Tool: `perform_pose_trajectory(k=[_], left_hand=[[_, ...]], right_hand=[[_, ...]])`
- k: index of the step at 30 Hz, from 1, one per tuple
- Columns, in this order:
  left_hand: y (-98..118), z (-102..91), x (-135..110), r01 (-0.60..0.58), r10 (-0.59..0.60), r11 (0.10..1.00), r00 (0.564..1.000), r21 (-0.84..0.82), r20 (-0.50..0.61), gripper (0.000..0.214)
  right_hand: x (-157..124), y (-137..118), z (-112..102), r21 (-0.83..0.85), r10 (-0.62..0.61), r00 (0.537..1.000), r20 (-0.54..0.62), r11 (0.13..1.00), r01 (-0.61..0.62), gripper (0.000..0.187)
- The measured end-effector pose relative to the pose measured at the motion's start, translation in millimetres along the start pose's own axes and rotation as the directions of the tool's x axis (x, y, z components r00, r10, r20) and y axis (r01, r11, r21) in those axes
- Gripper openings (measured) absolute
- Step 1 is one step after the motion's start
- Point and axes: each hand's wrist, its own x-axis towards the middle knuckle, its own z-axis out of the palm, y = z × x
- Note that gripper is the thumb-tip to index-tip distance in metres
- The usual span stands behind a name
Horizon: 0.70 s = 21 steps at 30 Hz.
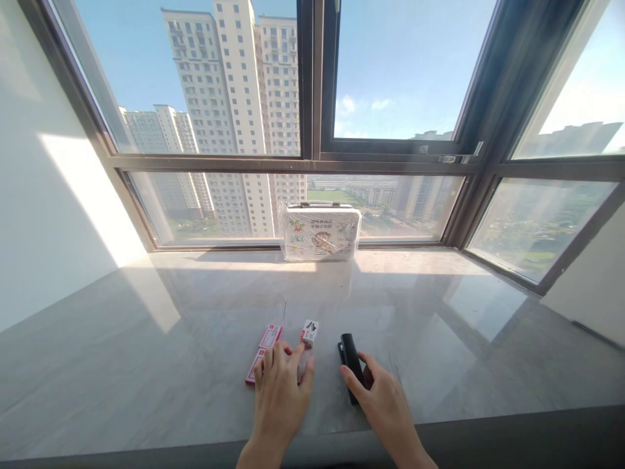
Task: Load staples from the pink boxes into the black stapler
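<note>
My left hand [279, 394] lies near the front edge of a grey marble sill [146, 352], fingers curled down onto a red and white staple box [264, 346] and something small beneath them that I cannot make out. A small white box [309, 332] stands just beyond my fingertips. My right hand [381, 397] rests on a black stapler [349, 357], thumb and fingers wrapping around its near end. The stapler lies flat, pointing away from me.
A plastic-wrapped white case [321, 232] with cartoon pictures stands upright against the window at the back middle. Dark window frames [312, 159] run behind it. A white wall [43, 215] bounds the left side.
</note>
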Motion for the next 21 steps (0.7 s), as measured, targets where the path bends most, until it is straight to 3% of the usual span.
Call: perform_pose_trajectory(k=[4, 7, 10, 14, 17, 21], left_hand=[[7.9, 10.5, -1.1, 0.053, -0.053, 0.998, 0.999, -0.026, -0.006, 0.045], [3.6, 12.6, -10.0, 0.077, -0.075, 0.994, 0.997, -0.072, 0.035, 0.036], [4.1, 5.8, -20.8, -0.046, 0.071, 0.979, 0.99, -0.197, 0.123, 0.032], [7.5, -9.9, -23.3, -0.217, 0.307, 0.906, 0.928, -0.364, 0.212, 0.047], [4.5, -16.8, -18.0, -0.232, 0.353, 0.88, 0.903, -0.414, 0.245, 0.058], [-3.4, -16.0, -14.0, -0.234, 0.365, 0.875, 0.894, -0.425, 0.26, 0.068]], right_hand=[[3.3, 7.6, -9.2, 0.022, -0.045, 0.999, -0.002, 0.999, 0.045, 0.057], [12.4, 8.6, -19.0, 0.023, -0.173, 0.985, -0.022, 0.985, 0.174, 0.044], [21.4, -1.0, -21.6, 0.019, -0.279, 0.96, 0.002, 0.96, 0.279, 0.039], [25.1, -27.5, -9.9, 0.017, -0.354, 0.932, 0.078, 0.935, 0.353, 0.042], [23.7, -50.2, 5.6, 0.005, -0.368, 0.925, 0.091, 0.929, 0.369, 0.041], [26.1, -73.6, 24.2, -0.025, -0.306, 0.952, -0.004, 0.952, 0.306, 0.024]])
